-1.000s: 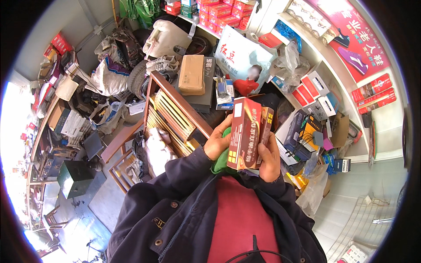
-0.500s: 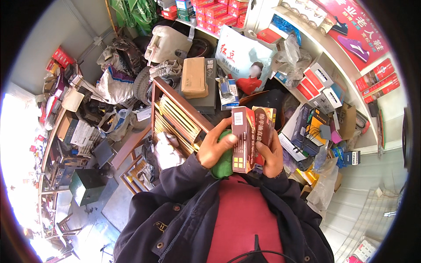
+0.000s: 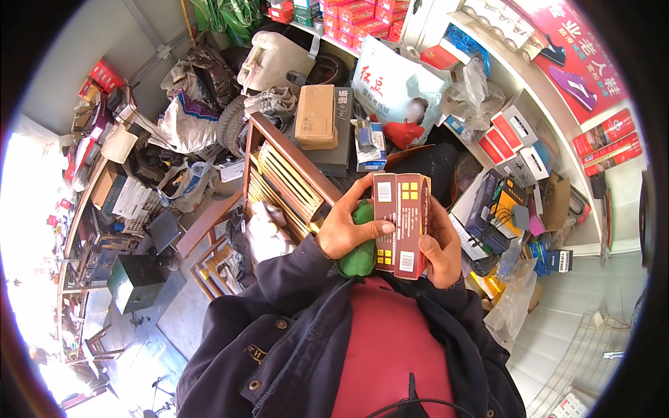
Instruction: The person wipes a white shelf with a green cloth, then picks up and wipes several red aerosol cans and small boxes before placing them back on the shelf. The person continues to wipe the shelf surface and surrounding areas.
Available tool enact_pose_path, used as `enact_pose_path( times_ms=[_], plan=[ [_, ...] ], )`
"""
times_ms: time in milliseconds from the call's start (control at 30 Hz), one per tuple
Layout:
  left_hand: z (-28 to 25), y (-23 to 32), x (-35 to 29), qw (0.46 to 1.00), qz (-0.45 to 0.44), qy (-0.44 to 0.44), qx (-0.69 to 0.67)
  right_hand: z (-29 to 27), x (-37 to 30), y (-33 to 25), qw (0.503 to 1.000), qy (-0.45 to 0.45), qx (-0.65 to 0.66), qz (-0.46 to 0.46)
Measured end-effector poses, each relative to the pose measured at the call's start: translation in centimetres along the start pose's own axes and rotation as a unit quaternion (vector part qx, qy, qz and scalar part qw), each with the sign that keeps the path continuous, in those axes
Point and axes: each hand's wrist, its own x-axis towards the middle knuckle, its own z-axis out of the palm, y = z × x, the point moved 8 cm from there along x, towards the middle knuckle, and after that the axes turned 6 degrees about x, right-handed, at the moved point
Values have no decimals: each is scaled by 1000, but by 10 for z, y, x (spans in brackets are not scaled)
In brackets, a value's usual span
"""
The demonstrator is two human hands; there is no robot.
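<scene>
My left hand [image 3: 346, 226] and my right hand [image 3: 443, 251] grip a pair of narrow brown cartons [image 3: 401, 223] in front of my chest. They lie side by side, with yellow squares and barcodes facing up, one barcode near the top and one near the bottom. The left thumb presses across the upper faces, while the right thumb lies along the right edge. A soft, rounded green thing [image 3: 358, 254] shows beneath my left hand, against the cartons; its kind is hard to tell.
A brown wooden frame with slats [image 3: 293, 171] leans ahead to the left. Beyond it are a tan cardboard box [image 3: 316, 115] and a white printed bag [image 3: 397, 83]. Several packages and a cable [image 3: 498, 209] crowd the right side. A dark green cabinet [image 3: 136, 282] stands at left.
The cartons have been turned in my hands: the right one's lettered face has given way to a side with yellow squares and a barcode. My left thumb reaches farther across.
</scene>
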Motion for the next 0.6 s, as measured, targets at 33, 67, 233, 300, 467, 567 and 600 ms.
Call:
enact_pose_path(
  times_ms=[33,67,233,300,467,567,600],
  plan=[
    [3,1,1,1000,11,-11,-10,0,0,6,999,-5,34,16],
    [5,-1,2,1000,6,-11,-1,1,-1,12,997,-16,76,29],
    [8,-2,9,995,42,-22,93,2,-5,30,983,-47,158,76],
    [7,0,10,989,66,-9,131,0,-7,31,978,-35,189,78],
    [-9,17,3,977,53,121,168,-23,-9,36,969,127,203,56],
    [-7,59,-7,956,189,194,114,-25,-3,41,966,130,223,31],
    [6,76,-13,938,257,168,158,-24,-1,40,963,109,248,1]
  ],
)
